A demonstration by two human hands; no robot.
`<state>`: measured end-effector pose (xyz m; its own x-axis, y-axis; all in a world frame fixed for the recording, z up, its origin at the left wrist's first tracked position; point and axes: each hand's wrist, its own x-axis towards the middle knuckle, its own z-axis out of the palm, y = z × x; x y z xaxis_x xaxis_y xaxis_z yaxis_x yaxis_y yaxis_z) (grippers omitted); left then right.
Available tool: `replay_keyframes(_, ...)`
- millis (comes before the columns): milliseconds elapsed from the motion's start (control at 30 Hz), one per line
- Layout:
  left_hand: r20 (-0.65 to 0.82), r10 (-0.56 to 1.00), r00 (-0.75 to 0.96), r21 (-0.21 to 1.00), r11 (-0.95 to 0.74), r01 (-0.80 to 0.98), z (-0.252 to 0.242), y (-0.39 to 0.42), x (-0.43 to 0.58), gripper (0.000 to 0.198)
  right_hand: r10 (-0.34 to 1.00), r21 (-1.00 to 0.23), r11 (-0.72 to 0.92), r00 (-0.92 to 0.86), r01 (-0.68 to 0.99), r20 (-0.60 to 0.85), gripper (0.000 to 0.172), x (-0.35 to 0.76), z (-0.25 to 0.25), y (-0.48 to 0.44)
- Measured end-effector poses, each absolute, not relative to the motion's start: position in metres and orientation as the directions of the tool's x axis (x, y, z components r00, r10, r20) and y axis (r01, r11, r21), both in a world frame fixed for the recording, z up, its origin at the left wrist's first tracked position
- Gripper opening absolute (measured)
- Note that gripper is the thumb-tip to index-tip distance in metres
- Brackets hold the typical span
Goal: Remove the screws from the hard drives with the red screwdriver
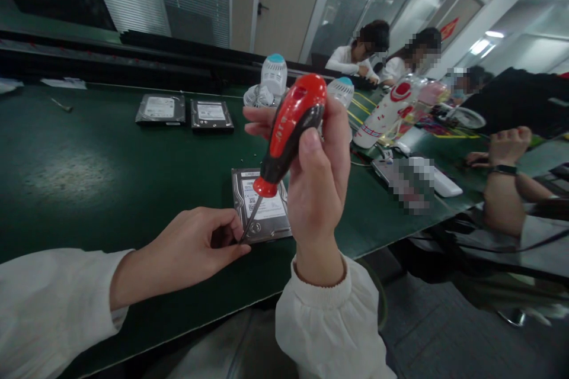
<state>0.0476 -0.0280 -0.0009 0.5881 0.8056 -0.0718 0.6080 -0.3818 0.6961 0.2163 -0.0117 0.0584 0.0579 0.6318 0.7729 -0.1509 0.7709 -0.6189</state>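
Note:
My right hand [317, 174] is wrapped round the red and black handle of a screwdriver [288, 130], held tilted. Its thin shaft runs down and left to the near left corner of a hard drive [267, 213] lying flat on the green table [111, 177]. My left hand [191, 251] rests on the table beside that corner. Its thumb and forefinger are pinched together right at the screwdriver's tip; whether anything sits between them is too small to tell.
Two more hard drives [160, 109] [211, 115] lie farther back on the table. Small white fans [274, 74] stand behind my hand. A white and red bottle [386, 112] lies at right. Other people sit along the right side, one forearm [504, 189] close by.

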Motion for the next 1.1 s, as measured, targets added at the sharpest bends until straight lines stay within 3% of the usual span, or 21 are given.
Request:
replay_keyframes(200, -0.079, 0.805, 0.588, 0.69, -0.382, 0.615, -0.001, -0.028, 0.049, 0.027, 0.606, -0.635, 0.767, 0.222, 0.091, 0.764, 0.034, 0.213, 0.065, -0.02)
replay_keyframes(400, -0.093, 0.799, 0.594, 0.715, -0.361, 0.598, -0.001, -0.029, 0.049, 0.026, 0.676, -0.669, 0.736, 0.06, -0.106, 0.734, 0.03, 0.218, 0.06, -0.019)
replay_keyframes(600, -0.092, 0.805, 0.586, 0.719, -0.353, 0.599, 0.0, -0.029, 0.049, 0.026, 0.624, -0.652, 0.745, 0.2, 0.14, 0.755, 0.031, 0.216, 0.066, -0.021)
replay_keyframes(700, -0.107, 0.805, 0.583, 0.716, -0.344, 0.607, 0.001, -0.029, 0.049, 0.026, 0.621, -0.666, 0.729, 0.261, 0.154, 0.74, 0.013, 0.218, 0.066, -0.02)
replay_keyframes(867, -0.112, 0.802, 0.587, 0.722, -0.34, 0.603, -0.001, -0.028, 0.048, 0.027, 0.637, -0.693, 0.713, 0.312, 0.109, 0.705, 0.01, 0.222, 0.062, -0.019)
replay_keyframes(1000, -0.107, 0.802, 0.588, 0.728, -0.34, 0.595, -0.002, -0.028, 0.047, 0.028, 0.513, -0.652, 0.752, 0.533, 0.101, 0.673, 0.017, 0.231, 0.065, -0.021)
replay_keyframes(1100, -0.115, 0.791, 0.601, 0.757, -0.322, 0.569, -0.002, -0.028, 0.046, 0.028, 0.422, -0.667, 0.739, 0.71, 0.09, 0.563, 0.027, 0.248, 0.064, -0.025)
